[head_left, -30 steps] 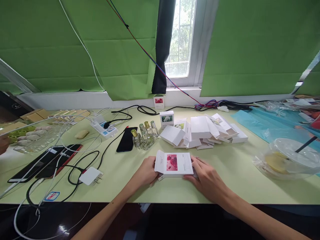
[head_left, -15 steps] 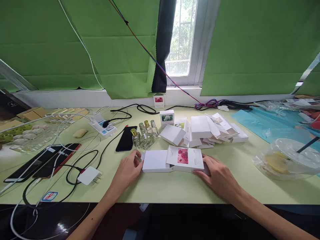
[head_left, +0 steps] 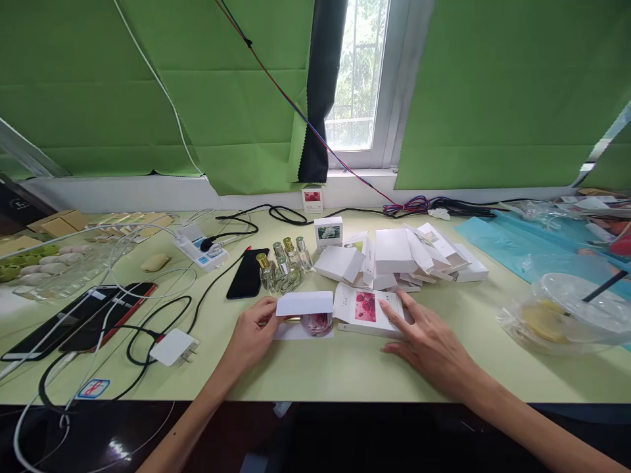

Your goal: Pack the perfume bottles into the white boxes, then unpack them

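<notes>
A folded white card insert (head_left: 304, 304) stands with its flap lifted, and a clear glass perfume bottle (head_left: 318, 324) with a pinkish look lies inside it. At the insert's left end, my left hand (head_left: 252, 333) is closed with its fingertips on the card; a gold cap shows close by. My right hand (head_left: 428, 338) presses on the right part of a white perfume box (head_left: 363, 309) with a rose picture, one finger lying across its top. The box lies flat beside the insert, its flap toward it. Several glass bottles with gold caps (head_left: 288, 266) stand just behind.
A heap of white boxes (head_left: 394, 253) lies behind the perfume box. A black phone (head_left: 248, 274) is left of the bottles. Cables, a charger (head_left: 175, 347) and a power strip (head_left: 200, 253) fill the left; a lidded plastic cup (head_left: 566, 309) stands right.
The white insert has come out of the perfume box to the left, and its flap has opened, showing the bottle. My right hand's finger has moved onto the box top.
</notes>
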`<state>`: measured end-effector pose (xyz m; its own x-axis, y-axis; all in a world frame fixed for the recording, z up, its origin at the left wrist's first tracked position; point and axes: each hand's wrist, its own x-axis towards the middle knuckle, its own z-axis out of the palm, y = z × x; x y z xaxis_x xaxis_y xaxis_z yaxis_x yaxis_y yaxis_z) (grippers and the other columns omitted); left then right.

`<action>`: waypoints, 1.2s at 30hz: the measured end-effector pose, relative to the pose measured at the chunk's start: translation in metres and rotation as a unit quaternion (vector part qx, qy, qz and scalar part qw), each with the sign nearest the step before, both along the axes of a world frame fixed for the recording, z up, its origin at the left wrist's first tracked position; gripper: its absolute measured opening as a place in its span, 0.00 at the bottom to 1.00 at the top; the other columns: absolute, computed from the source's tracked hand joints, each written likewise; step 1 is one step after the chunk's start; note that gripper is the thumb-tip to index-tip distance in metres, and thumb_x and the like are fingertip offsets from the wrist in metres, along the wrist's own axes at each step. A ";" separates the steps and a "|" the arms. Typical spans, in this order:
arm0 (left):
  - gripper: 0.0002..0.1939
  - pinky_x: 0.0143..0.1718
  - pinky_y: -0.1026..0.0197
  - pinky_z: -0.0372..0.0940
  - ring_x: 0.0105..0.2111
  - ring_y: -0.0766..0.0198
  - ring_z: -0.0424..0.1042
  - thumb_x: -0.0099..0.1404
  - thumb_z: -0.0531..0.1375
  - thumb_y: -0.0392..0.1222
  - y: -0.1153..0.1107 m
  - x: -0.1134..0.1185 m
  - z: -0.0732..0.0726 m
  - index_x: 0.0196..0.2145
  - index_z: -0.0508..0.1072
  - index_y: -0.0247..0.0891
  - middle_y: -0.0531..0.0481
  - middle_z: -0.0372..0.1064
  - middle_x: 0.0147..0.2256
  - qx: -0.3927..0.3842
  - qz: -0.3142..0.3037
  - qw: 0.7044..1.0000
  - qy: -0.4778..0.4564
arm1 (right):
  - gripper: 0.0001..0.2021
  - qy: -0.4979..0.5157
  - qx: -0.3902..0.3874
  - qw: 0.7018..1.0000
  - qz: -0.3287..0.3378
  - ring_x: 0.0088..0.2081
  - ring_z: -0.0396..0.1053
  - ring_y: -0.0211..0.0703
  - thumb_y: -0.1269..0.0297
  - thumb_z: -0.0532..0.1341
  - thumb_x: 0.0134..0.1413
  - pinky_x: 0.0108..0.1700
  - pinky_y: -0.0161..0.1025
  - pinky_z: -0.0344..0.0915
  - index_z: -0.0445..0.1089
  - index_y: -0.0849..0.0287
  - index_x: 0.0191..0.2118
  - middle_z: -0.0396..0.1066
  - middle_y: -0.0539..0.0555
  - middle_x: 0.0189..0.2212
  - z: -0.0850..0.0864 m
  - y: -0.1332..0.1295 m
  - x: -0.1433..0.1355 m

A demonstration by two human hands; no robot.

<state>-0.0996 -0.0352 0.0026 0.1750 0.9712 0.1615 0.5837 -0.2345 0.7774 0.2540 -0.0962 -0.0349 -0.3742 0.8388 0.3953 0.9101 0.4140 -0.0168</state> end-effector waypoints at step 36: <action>0.23 0.25 0.65 0.64 0.25 0.63 0.67 0.59 0.65 0.62 0.015 -0.027 0.050 0.38 0.82 0.39 0.50 0.72 0.25 -0.068 -0.019 0.993 0.092 | 0.37 -0.054 -0.029 0.998 0.017 0.62 0.65 0.69 0.35 0.59 0.59 0.62 0.61 0.63 0.70 0.68 0.56 0.63 0.76 0.64 -0.013 0.001 -0.001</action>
